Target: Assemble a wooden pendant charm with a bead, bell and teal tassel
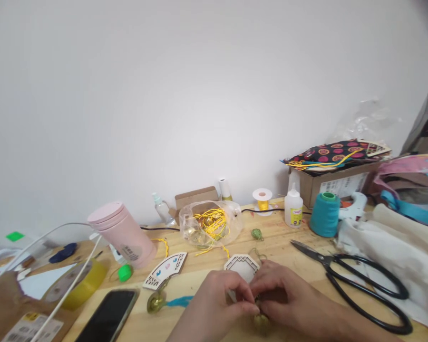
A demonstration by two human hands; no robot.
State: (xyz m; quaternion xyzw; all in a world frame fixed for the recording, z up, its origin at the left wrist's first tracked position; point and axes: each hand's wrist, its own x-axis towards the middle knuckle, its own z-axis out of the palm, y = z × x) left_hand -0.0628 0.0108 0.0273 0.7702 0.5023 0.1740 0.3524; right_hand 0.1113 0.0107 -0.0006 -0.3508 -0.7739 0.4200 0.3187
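Observation:
My left hand [223,301] and my right hand [288,297] meet near the front of the table, fingertips pinched together. Just under the fingertips shows a small gold-coloured round piece [261,321], mostly hidden and blurred. Behind the fingers lies a pale octagonal wooden pendant [241,266] with a cut-out border and a yellow cord. A thin olive cord [260,255] emerges beside it. Left of my hands is a fan-shaped wooden pendant [166,270] with painted spots, linked to a brass-coloured bell-like piece [156,302] with a blue tassel [179,301] that runs behind my left wrist.
Large black-handled scissors [364,280] lie to the right, beside white cloth [406,256]. Behind stand a teal thread cone [325,216], a glue bottle [293,209] and a plastic bag of yellow cords [212,223]. A pink tumbler [123,232] and a phone [109,316] are left.

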